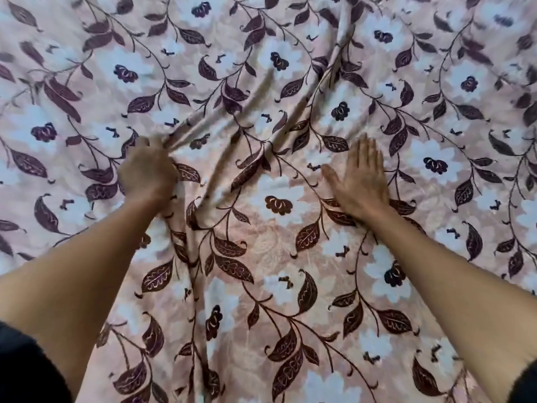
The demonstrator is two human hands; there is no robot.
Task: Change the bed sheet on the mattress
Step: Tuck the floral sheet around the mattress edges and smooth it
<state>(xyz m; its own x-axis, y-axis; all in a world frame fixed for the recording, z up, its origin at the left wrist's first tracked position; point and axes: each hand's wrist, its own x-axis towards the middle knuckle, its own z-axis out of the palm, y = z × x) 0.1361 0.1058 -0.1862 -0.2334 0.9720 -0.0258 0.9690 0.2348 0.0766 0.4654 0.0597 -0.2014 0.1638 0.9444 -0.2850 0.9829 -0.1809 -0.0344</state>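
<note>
This looks like a bedroom in a home. A large bed sheet [276, 205] fills the whole view, pink-beige in colour, printed with white flowers and dark purple leaves on thin vines, the kind of pattern one finds on household linen. It lies spread wide over a flat surface, with loose folds running across it. The rest of the room cannot be seen from here.
</note>
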